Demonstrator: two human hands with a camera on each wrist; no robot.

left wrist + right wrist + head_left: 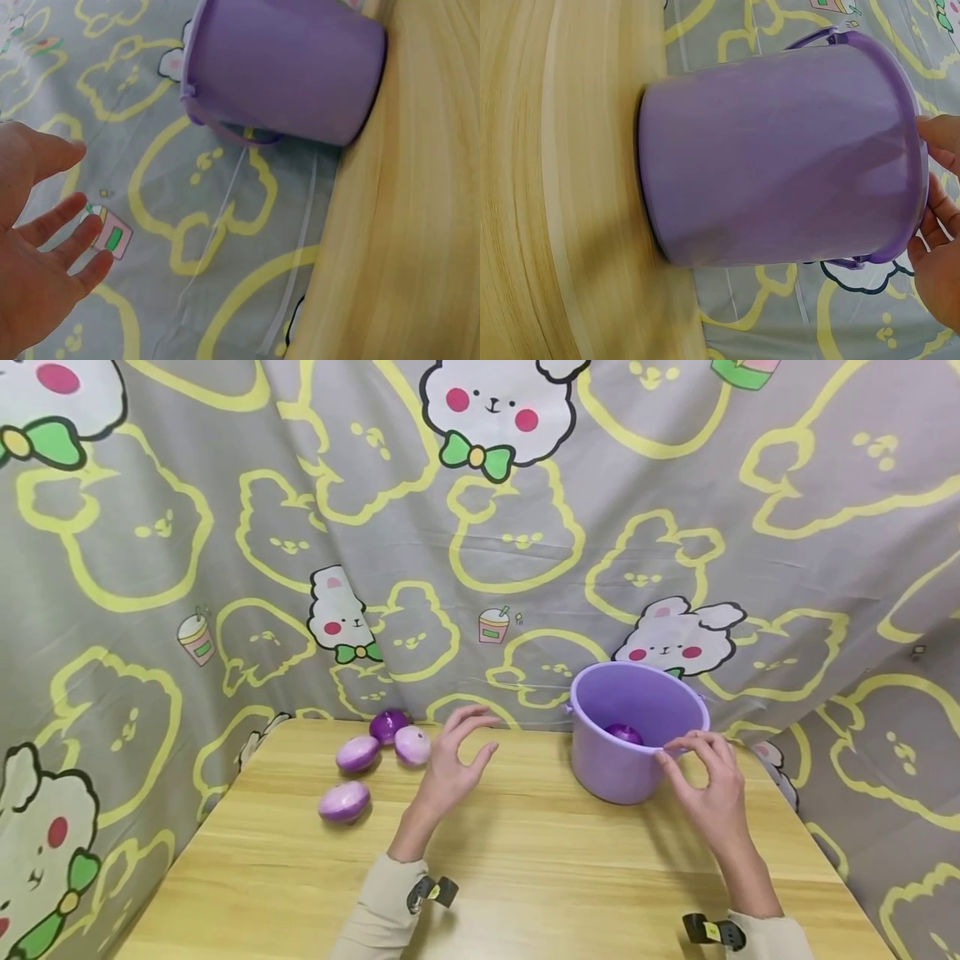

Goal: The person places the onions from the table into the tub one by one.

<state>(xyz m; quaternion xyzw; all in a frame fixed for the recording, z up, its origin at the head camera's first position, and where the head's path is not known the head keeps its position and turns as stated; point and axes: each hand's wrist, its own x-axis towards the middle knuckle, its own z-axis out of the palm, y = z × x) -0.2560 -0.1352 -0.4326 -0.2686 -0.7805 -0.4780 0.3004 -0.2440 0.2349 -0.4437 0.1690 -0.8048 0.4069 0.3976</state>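
A lilac bucket stands upright at the back right of the wooden table, with a dark purple onion inside. At its near right rim, my right hand holds the edge between thumb and fingers; the right wrist view shows those fingers at the rim. My left hand hovers with nothing in it, thumb and fingers apart. Left of it lie a dark purple onion and three paler purple-and-white ones: one pale onion beside the hand, another pale onion, and a nearer pale onion.
The wooden table ends at a grey curtain with yellow bear outlines, hanging close behind the bucket. A bucket handle hangs down the bucket's side. Both wrists wear black straps, such as the left strap.
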